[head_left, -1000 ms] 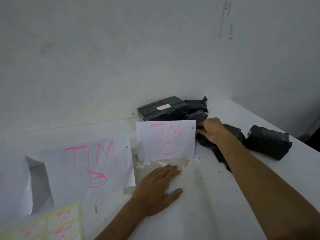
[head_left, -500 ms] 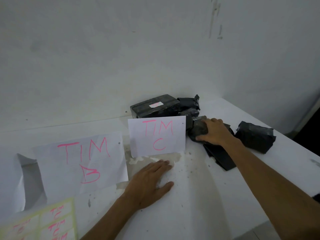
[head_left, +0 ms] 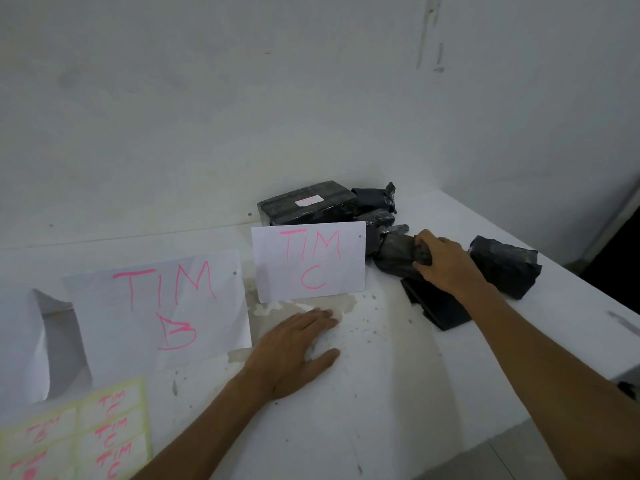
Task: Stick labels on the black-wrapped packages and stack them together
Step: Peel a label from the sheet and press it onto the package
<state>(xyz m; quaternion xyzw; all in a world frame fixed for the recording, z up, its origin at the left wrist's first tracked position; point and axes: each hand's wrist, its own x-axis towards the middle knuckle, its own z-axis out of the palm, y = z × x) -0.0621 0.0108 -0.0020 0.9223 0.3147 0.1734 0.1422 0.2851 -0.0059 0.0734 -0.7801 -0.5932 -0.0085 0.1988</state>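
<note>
Several black-wrapped packages lie at the back right of the white table. My right hand [head_left: 445, 263] grips a small crumpled one [head_left: 394, 254] from above, just right of the "TIM C" paper. A large box-shaped package [head_left: 308, 206] with a small label [head_left: 308, 201] on top sits against the wall. A flat black package [head_left: 440, 306] lies under my right forearm, and a bulky one [head_left: 504, 265] sits to its right. My left hand [head_left: 294, 351] rests flat on the table, fingers straight. A sheet of "TIM" labels [head_left: 86, 434] lies at the lower left.
Two paper signs, "TIM B" [head_left: 159, 306] and "TIM C" [head_left: 308, 261], stand propped on the table [head_left: 381, 393]. A folded white sheet [head_left: 20, 344] is at the far left. The wall runs close behind. The table's right edge drops to the floor.
My right hand has closed round the small crumpled package and drawn it slightly out of the pile. The left hand has stayed flat on the table.
</note>
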